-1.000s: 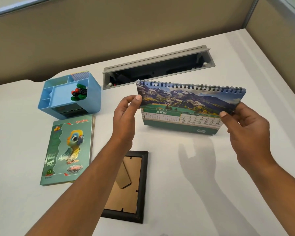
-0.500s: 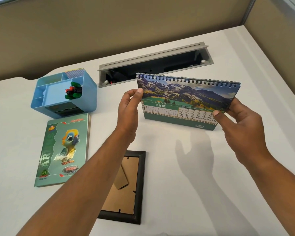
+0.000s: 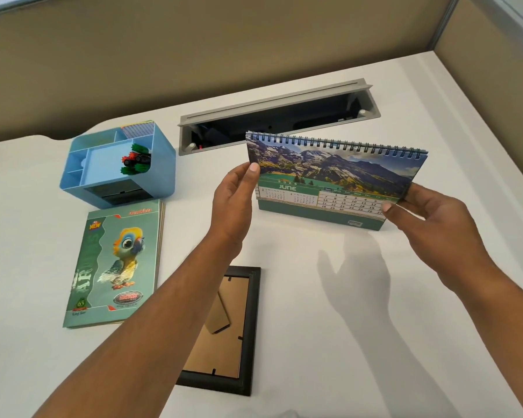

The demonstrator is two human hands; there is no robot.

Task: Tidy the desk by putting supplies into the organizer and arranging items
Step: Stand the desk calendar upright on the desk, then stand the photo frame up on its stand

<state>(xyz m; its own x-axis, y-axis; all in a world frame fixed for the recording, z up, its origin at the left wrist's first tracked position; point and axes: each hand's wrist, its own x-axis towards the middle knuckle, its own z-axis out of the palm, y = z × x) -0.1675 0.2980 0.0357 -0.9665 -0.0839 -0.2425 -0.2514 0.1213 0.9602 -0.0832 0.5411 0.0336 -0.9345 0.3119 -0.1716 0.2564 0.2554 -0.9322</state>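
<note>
While I've got the spiral desk calendar (image 3: 335,179) pinched upright by its side edges, left hand (image 3: 233,203) on one and right hand (image 3: 435,218) on the other, mid-desk (image 3: 314,342), the blue organizer (image 3: 163,164) sits back left. It has green and red bits (image 3: 136,159) in the big compartment and colored sheets (image 3: 138,129) in the rear slot.

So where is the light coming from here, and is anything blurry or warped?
In the head view, a soft-edged, arm-shaped shadow lies on the desk just in front of the calendar, so the light probably comes from overhead and a little ahead. There is no strong glare, and the word JUNE reads sharply. The wide-angle lens stretches the forearms towards the bottom edge of the picture.
</note>
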